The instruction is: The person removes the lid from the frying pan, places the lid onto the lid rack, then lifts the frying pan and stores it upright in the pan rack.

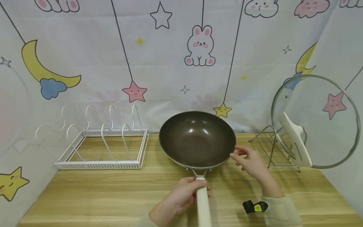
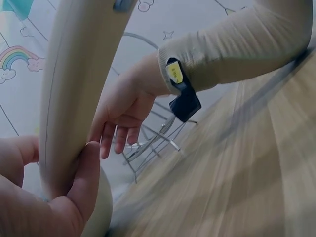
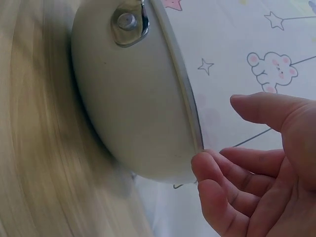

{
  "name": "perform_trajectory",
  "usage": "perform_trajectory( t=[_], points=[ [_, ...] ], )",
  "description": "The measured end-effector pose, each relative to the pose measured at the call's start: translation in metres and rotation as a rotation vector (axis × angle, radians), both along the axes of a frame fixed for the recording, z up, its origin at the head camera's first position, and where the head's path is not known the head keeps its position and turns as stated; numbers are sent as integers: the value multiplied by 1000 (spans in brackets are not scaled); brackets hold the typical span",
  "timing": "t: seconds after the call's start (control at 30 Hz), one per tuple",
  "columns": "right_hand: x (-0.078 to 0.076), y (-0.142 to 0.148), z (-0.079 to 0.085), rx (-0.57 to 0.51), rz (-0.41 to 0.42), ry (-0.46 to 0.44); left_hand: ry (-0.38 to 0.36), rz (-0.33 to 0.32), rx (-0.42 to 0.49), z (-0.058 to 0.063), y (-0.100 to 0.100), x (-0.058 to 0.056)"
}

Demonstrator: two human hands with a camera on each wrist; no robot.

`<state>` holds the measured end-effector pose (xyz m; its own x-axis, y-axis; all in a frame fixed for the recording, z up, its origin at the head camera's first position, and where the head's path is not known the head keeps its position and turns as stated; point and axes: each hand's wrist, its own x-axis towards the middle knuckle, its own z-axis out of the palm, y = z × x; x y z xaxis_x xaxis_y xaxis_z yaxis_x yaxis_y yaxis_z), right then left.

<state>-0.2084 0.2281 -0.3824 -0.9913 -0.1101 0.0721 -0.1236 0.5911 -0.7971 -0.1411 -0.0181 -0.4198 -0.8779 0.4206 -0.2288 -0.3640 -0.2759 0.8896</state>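
Note:
A frying pan (image 1: 197, 138) with a dark inside, pale outside and cream handle (image 1: 203, 201) is at the middle, close over the wooden table. My left hand (image 1: 184, 195) grips the handle near its metal joint, thumb on top; the left wrist view shows fingers and thumb on either side of the handle (image 2: 81, 84). At the pan's right rim is my right hand (image 1: 250, 162), its fingers loosely bent and thumb apart. In the right wrist view, fingertips of the right hand (image 3: 261, 173) are right at the rim of the pale pan (image 3: 133, 94).
On the left of the wooden table (image 1: 107, 192) stands a white rack (image 1: 99, 165) with curved wire dividers. At the right, a wire stand (image 1: 270, 148) holds a glass lid (image 1: 355, 126) and a cream spatula (image 1: 296, 142). A patterned cloth (image 1: 167, 63) hangs behind.

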Motion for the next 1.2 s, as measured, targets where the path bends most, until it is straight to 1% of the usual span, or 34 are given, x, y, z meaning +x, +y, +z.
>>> perform_trajectory(
  t=[0.17,0.3,0.4,0.53,0.83,1.0,1.1,1.2],
  points=[
    [3,-1,3,4,-3,-5,-29,16,34,1,7,6],
    [6,-4,6,1,3,-14,-65,4,68,3,10,10],
    [8,-6,8,-27,26,-23,-92,-1,82,4,13,13],
    [11,-9,11,-72,77,-32,-120,19,102,4,15,16],
    [14,-16,12,-119,130,-111,-163,64,120,4,20,21],
    [15,-21,9,-146,182,-164,-179,65,119,4,21,22],
    [15,-23,7,-148,210,-202,-183,63,119,3,22,23],
    [15,-25,5,-144,235,-222,-187,61,125,4,22,23]
  ],
)
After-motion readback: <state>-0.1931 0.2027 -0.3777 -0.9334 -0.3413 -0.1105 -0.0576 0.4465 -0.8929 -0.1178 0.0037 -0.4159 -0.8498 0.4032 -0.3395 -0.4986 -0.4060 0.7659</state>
